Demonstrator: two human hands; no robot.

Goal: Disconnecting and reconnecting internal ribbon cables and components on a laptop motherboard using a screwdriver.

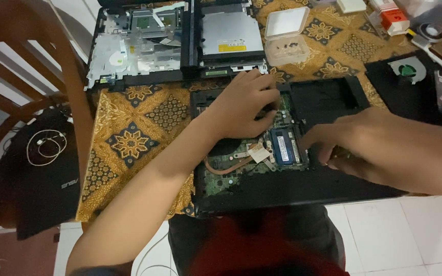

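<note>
At the tabletop's near edge lies the opened laptop base (pixel 282 174). Left hand (pixel 244 105) rests curled on its board; right hand (pixel 354 145) pinches beside the blue memory module (pixel 284 146). Freeing it probably needs careful, even prying.

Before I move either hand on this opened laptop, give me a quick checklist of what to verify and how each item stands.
1. Left hand resting on the green circuit board: ok.
2. Right hand fingertips beside the blue memory module: ok.
3. Memory module fully seated in its slot: cannot tell.
4. Either grip holding a tool or part: cannot tell, fingers are curled under.
5. Copper heat pipe uncovered and in view: ok.
6. Clear screw box open within reach of the laptop base: ok.
</note>
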